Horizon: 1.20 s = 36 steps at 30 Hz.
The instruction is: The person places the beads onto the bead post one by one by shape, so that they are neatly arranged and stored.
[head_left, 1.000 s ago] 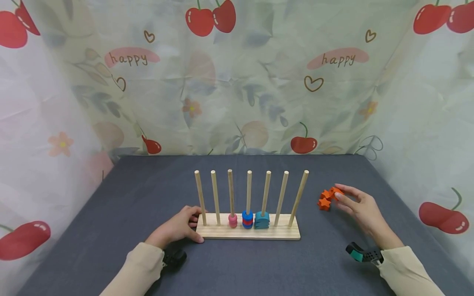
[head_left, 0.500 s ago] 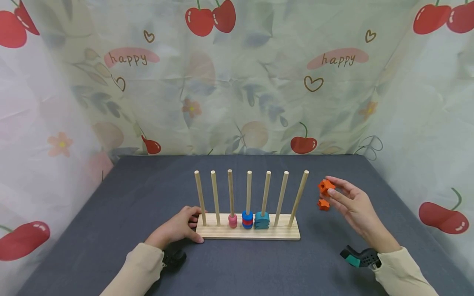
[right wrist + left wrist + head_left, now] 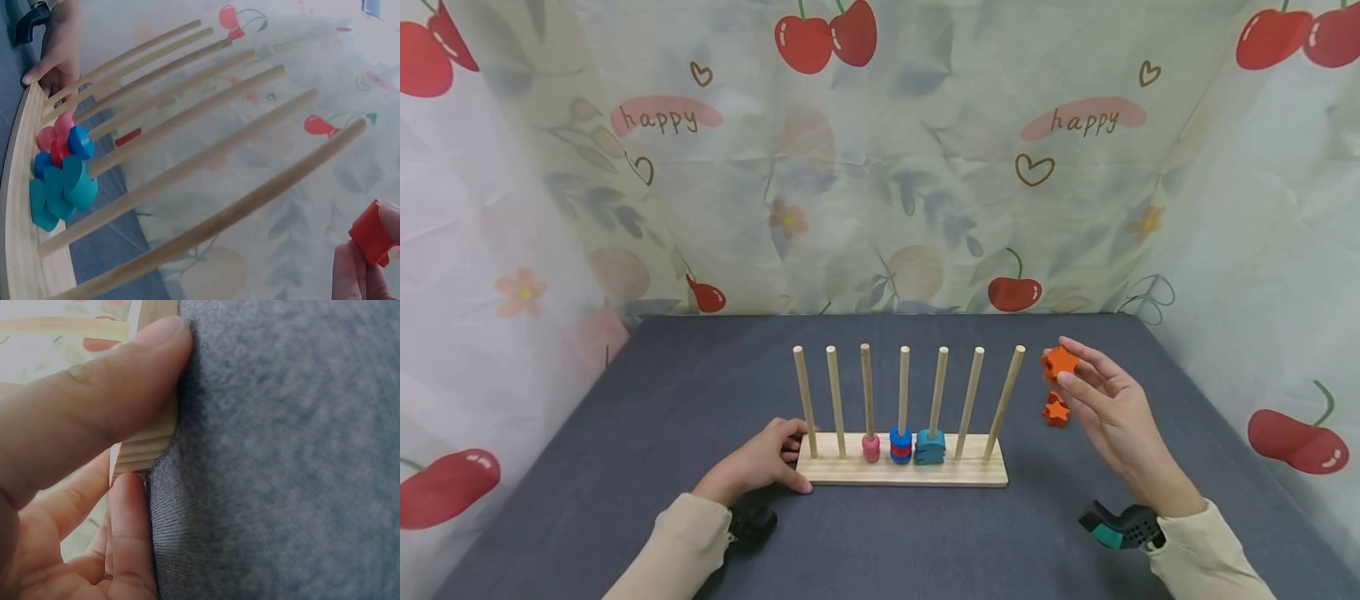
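Note:
A wooden peg rack (image 3: 898, 475) with several upright rods stands mid-table. Its left end is gripped by my left hand (image 3: 756, 462), thumb on the front edge and fingers at the end face of the base (image 3: 147, 450) in the left wrist view. Pink beads (image 3: 871, 448), blue and red beads (image 3: 901, 446) and teal pieces (image 3: 930, 447) sit low on three rods. Right of the rack, my right hand (image 3: 1112, 417) pinches an orange star bead (image 3: 1060, 362) above the table. Below it lie more orange star beads (image 3: 1056, 412), partly overlapping.
The dark grey tabletop (image 3: 715, 367) surrounds the rack. Behind it hangs a patterned curtain (image 3: 865, 208) with cherries. In the right wrist view, the tall rods (image 3: 219, 219) reach up between the two hands.
My right hand has lifted an orange star bead away from the others, up and slightly left. My left hand and the rack have stayed in place.

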### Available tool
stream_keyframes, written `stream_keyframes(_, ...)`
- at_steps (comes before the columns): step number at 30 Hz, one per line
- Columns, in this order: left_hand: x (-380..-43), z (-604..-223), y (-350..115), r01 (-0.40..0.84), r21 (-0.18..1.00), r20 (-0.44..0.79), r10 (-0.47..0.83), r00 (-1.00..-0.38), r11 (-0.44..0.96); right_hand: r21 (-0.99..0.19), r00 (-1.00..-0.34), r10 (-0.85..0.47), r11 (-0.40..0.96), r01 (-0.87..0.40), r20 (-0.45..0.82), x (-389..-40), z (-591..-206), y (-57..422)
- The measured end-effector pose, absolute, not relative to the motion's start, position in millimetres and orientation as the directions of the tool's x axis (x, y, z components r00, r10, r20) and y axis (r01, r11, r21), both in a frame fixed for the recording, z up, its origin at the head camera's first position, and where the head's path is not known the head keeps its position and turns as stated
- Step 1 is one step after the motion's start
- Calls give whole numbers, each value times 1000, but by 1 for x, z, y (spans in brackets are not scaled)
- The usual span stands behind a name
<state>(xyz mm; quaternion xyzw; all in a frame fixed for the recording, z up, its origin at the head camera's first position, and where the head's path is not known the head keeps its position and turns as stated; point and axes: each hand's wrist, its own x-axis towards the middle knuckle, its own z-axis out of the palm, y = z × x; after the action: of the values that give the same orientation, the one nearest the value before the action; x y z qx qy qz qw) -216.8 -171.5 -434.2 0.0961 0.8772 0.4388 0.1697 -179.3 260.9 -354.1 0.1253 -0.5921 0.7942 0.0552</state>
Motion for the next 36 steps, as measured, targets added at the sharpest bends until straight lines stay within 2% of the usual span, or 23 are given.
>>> stream_keyframes(8, -217, -435, -172, 21, 805, -213, 321, -923, 593, -895, -944, -33, -329, -300, 329, -177, -343, 250)
stream_keyframes(15, -217, -434, -172, 22, 802, -214, 322, -922, 597, -832, -894, -25, -380, -405, 447, -176, -332, 240)
stream_keyframes(25, -217, -434, -172, 17, 791, -223, 314, -923, 612, -806, -850, 4, -314, -501, 526, -175, -312, 220)
stream_keyframes(29, -216, -433, -171, 12, 786, -230, 309, -923, 619, -791, -821, 11, -257, -555, 572, -178, -307, 211)
stream_keyframes(36, -215, -431, -170, 16, 794, -225, 318, -921, 608, -808, -808, -34, -49, -587, 588, -185, -306, 200)
